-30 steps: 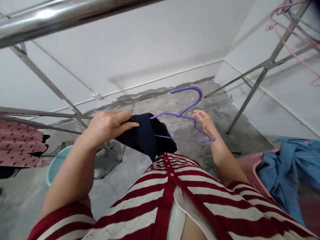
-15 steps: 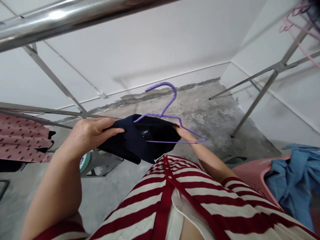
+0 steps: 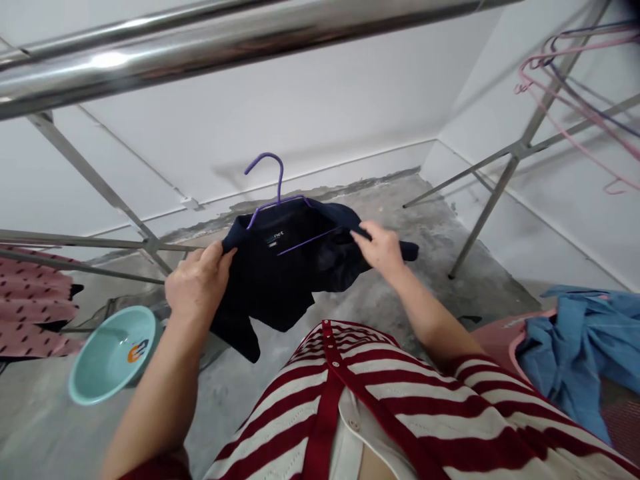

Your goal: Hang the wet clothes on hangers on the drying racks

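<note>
A small dark navy garment (image 3: 285, 267) hangs spread between my two hands, with a purple wire hanger (image 3: 270, 183) inside its neck and the hook sticking up. My left hand (image 3: 197, 287) is closed on the garment's left shoulder. On the right side, my right hand (image 3: 381, 248) pinches the garment's other shoulder over the hanger's arm. A shiny steel rail (image 3: 225, 40) runs across just above.
A teal plastic basin (image 3: 113, 357) lies on the concrete floor at the left. Pink patterned cloth (image 3: 30, 300) hangs at far left. A pink basket (image 3: 505, 337) with blue clothes (image 3: 580, 347) sits at right. Pink and purple hangers (image 3: 575, 80) hang on a second rack, top right.
The hanger went from beside the bunched garment to inside its neck. Both hands have spread the garment open and lifted it toward the rail.
</note>
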